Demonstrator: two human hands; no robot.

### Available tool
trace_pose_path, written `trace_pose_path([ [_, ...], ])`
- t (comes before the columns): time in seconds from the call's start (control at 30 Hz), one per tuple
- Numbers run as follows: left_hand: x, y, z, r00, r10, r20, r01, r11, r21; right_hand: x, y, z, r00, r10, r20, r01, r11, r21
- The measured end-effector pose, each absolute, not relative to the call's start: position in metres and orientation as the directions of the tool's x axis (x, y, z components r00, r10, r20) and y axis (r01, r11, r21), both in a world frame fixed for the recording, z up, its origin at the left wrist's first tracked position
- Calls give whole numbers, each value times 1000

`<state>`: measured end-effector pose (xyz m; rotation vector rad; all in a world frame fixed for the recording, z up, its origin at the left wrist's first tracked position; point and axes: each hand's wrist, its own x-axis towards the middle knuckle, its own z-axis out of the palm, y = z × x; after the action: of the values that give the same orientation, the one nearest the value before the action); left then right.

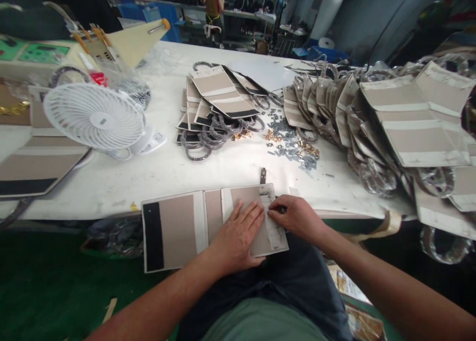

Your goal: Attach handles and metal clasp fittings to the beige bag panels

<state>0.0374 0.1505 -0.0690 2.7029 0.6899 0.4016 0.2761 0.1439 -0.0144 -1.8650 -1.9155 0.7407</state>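
Observation:
A beige folding bag panel with white strips and a black band at its left end lies across the table's front edge and my lap. My left hand rests on its right section, fingers stretched out and pressing flat. At the panel's right edge my right hand is closed in a pinch. A small dark bit shows between its fingers, but what it is I cannot make out. A short dark strap tab with metal bits sticks out past the panel's far edge.
Small metal plates and gold fittings lie scattered beyond the panel. Stacked panels with plastic-wrapped handles stand behind, and a larger pile fills the right. A white fan stands at left. One person is far back.

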Motion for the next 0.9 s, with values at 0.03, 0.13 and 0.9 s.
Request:
trace_pose_path([
  [0.03,37,151,-69,846,500,188,411,-834,367,268,144,-18,-50,990,-133,802,-40,-596],
  [0.13,38,151,-68,846,496,193,416,-843,341,258,150,-19,0,984,-177,855,-92,-511],
  [0.9,33,174,-87,839,323,437,393,-916,-76,333,188,2,139,974,-178,780,-219,-586],
])
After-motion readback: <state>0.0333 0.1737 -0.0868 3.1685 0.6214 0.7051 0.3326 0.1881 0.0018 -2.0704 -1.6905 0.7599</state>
